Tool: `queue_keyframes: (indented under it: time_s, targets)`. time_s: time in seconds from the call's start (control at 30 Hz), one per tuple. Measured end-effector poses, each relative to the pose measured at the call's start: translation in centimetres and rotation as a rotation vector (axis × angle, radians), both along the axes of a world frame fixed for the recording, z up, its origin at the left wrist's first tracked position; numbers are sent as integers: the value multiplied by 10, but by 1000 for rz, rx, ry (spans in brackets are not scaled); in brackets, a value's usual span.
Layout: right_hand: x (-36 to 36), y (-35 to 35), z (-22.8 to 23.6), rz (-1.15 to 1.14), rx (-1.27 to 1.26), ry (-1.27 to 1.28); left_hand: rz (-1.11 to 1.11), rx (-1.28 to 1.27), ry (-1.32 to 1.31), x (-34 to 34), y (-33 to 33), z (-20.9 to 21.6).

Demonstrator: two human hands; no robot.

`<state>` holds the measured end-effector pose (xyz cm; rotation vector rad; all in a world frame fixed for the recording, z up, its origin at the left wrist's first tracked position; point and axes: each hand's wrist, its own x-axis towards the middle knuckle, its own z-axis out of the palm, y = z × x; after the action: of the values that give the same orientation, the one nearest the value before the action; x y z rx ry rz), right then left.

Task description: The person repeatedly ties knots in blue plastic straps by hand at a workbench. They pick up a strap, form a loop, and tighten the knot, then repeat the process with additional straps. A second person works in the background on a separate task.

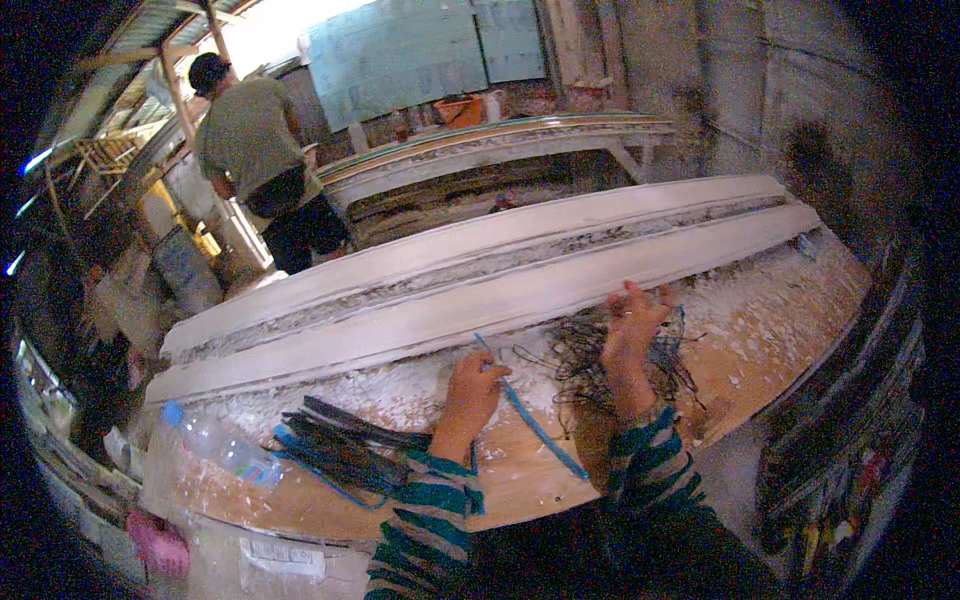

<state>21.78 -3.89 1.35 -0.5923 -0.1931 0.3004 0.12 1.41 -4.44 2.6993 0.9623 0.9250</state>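
Observation:
My left hand (474, 392) is closed on a thin blue strip (540, 430), which sticks out above the fingers and slants down to the right towards the near edge of the worktable. My right hand (634, 335) is raised over a tangle of thin dark cord (585, 375), its fingers bent and apart; no held thing shows in it, though the picture is grainy. Left of my left forearm lies a bundle of dark strips (345, 450), with blue ones among them. Both forearms wear green and grey striped sleeves.
Two long white-coated mouldings (420, 335) lie across the worktable (530, 490), with white flakes scattered about. A clear plastic bottle (225, 450) with a blue cap lies at the left. Beyond, a person (255, 150) stands facing away beside another long bench (490, 150).

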Motion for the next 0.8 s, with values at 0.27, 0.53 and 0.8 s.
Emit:
queue_keyframes:
  time_s: [0.27,0.53,0.8]
  targets:
    - [-14,5,-13,286,-242,-259,-12,39,-20,0,1,0]
    - [-59,8,-37,855,-581,-1148,88,228,-201,-2,-2,18]
    - [-59,-6,-12,1117,-739,-1426,215,233,-293,-11,-13,44]
